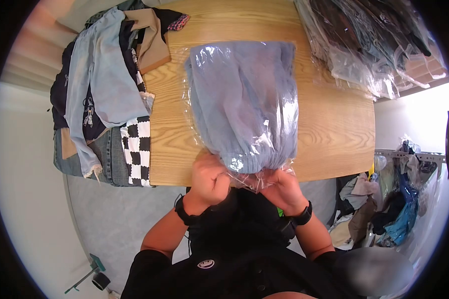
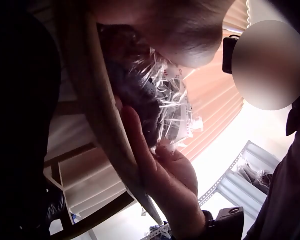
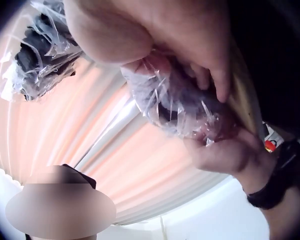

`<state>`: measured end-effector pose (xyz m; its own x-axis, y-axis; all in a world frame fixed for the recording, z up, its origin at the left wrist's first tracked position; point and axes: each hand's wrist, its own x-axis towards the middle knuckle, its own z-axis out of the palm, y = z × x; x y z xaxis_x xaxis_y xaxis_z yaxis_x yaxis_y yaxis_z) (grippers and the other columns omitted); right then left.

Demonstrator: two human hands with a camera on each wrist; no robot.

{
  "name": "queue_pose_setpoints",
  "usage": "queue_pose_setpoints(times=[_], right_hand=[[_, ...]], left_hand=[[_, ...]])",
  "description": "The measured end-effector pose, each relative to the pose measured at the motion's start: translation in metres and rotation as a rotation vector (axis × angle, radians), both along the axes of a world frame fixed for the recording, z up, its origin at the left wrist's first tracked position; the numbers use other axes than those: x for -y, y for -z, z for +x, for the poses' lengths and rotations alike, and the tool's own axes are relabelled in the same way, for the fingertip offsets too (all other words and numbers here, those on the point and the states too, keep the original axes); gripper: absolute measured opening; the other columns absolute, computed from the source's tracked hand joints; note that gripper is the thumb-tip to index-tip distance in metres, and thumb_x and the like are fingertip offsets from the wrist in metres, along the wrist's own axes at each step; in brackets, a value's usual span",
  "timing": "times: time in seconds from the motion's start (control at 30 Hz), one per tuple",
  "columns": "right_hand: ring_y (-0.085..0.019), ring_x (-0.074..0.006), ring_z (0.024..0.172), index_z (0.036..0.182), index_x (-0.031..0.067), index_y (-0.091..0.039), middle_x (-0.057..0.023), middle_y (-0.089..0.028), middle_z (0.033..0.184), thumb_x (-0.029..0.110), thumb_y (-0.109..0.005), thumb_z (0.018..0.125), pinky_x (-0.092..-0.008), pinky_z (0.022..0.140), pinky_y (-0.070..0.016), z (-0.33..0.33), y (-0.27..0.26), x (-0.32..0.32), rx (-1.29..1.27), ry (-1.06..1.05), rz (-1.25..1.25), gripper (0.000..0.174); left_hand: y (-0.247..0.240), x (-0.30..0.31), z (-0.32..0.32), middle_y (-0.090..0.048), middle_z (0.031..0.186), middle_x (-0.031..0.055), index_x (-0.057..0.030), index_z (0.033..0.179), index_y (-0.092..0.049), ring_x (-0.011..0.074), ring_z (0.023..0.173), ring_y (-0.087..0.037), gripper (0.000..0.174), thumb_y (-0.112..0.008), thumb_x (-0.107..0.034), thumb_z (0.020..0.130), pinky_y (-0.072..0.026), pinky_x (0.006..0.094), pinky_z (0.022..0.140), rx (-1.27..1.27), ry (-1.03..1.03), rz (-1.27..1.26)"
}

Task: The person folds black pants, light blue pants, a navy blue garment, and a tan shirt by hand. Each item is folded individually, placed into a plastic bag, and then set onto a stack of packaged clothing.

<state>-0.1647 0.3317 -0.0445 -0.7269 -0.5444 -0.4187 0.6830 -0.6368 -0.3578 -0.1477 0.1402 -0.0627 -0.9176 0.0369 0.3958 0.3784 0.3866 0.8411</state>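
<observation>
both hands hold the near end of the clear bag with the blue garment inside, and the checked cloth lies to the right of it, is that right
Wrong side: the checked cloth lies to the left of the clear bag, as the head view shows. The left hand and right hand do hold its near end, with the blue garment inside.

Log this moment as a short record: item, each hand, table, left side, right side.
item: folded blue-grey garment with a gathered near edge, inside a clear plastic bag
left: left hand grips the bag's near end
right: right hand grips the same end
table: wooden table
left side: pile of loose clothes
right side: stack of bagged clothes
</observation>
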Motion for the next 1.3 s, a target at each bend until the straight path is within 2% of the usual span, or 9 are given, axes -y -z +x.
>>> queue_pose_setpoints(times=[0.07,0.13,0.33,0.67,0.73,1.17,1.27,1.3], right_hand=[[-0.05,-0.0301,0.112,0.123,0.0009,-0.044,-0.0143,-0.052,0.118,-0.007,-0.039,0.072,-0.0517,0.102,-0.0356,0.0,0.011,-0.007,-0.018,-0.022,-0.027,0.052],[-0.046,-0.0306,0.118,0.127,0.0032,-0.041,-0.0131,-0.051,0.122,-0.004,-0.042,0.072,-0.0521,0.105,-0.0315,0.001,0.032,-0.017,-0.072,-0.102,-0.172,0.055],[-0.037,-0.033,0.128,0.137,0.0036,-0.033,-0.0145,-0.042,0.136,0.002,-0.047,0.074,-0.0549,0.107,-0.0262,0.0,0.024,-0.014,-0.118,-0.138,-0.216,0.064],[-0.038,-0.0351,0.127,0.138,0.0005,-0.028,-0.0177,-0.039,0.138,0.004,-0.049,0.074,-0.0545,0.108,-0.0264,-0.002,0.014,-0.012,-0.122,-0.136,-0.186,0.067],[-0.034,-0.0323,0.13,0.139,0.0047,-0.029,-0.0138,-0.036,0.14,0.004,-0.05,0.067,-0.0557,0.107,-0.0276,-0.002,0.013,-0.012,-0.081,-0.159,-0.095,0.076],[-0.035,-0.0329,0.129,0.14,0.0044,-0.027,-0.0142,-0.037,0.139,0.006,-0.05,0.069,-0.0559,0.105,-0.029,-0.003,0.014,-0.011,-0.107,-0.184,-0.11,0.075],[-0.038,-0.0345,0.127,0.138,0.0006,-0.029,-0.0169,-0.04,0.137,0.007,-0.049,0.073,-0.0541,0.108,-0.0272,-0.003,0.013,-0.01,-0.111,-0.128,-0.166,0.068],[-0.038,-0.0339,0.127,0.138,0.0007,-0.03,-0.0166,-0.04,0.136,0.007,-0.049,0.073,-0.0539,0.108,-0.0268,-0.002,0.013,-0.011,-0.107,-0.124,-0.173,0.068]], left_hand=[[-0.001,0.0,-0.001,-0.047,0.051,0.0142,-0.0003,0.05,-0.049,0.0322,0.049,-0.045,0.01,-0.047,-0.003,0.059,-0.0346,0.0382,0.048,-0.006,-0.002,-0.01],[-0.005,-0.001,0.0,-0.047,0.05,0.0137,-0.0005,0.05,-0.049,0.0319,0.049,-0.044,0.009,-0.047,-0.003,0.058,-0.0347,0.0379,0.049,-0.026,0.001,-0.018],[-0.006,-0.001,-0.001,-0.048,0.051,0.013,-0.0004,0.051,-0.051,0.0311,0.049,-0.046,0.009,-0.047,-0.003,0.058,-0.0359,0.0374,0.049,-0.04,0.001,-0.014],[-0.007,-0.001,-0.001,-0.053,0.053,0.0126,0.0001,0.053,-0.054,0.0308,0.05,-0.049,0.009,-0.049,-0.003,0.059,-0.0389,0.0365,0.05,-0.045,-0.008,-0.023],[-0.006,-0.001,-0.002,-0.053,0.054,0.0127,0.0003,0.054,-0.054,0.0308,0.05,-0.049,0.009,-0.049,-0.004,0.059,-0.039,0.0365,0.05,-0.047,-0.002,-0.027],[-0.007,-0.001,-0.001,-0.053,0.054,0.0129,0.0,0.055,-0.055,0.0311,0.051,-0.05,0.009,-0.049,-0.004,0.06,-0.0393,0.037,0.05,-0.04,-0.011,-0.028],[-0.007,-0.003,-0.004,-0.054,0.054,0.0129,-0.0001,0.055,-0.056,0.0309,0.051,-0.051,0.01,-0.049,-0.004,0.06,-0.0397,0.0368,0.051,-0.064,-0.004,-0.027],[-0.007,-0.005,-0.004,-0.049,0.051,0.0136,0.0001,0.052,-0.051,0.0315,0.049,-0.047,0.01,-0.047,-0.005,0.059,-0.0363,0.0372,0.049,-0.069,-0.018,-0.006]])
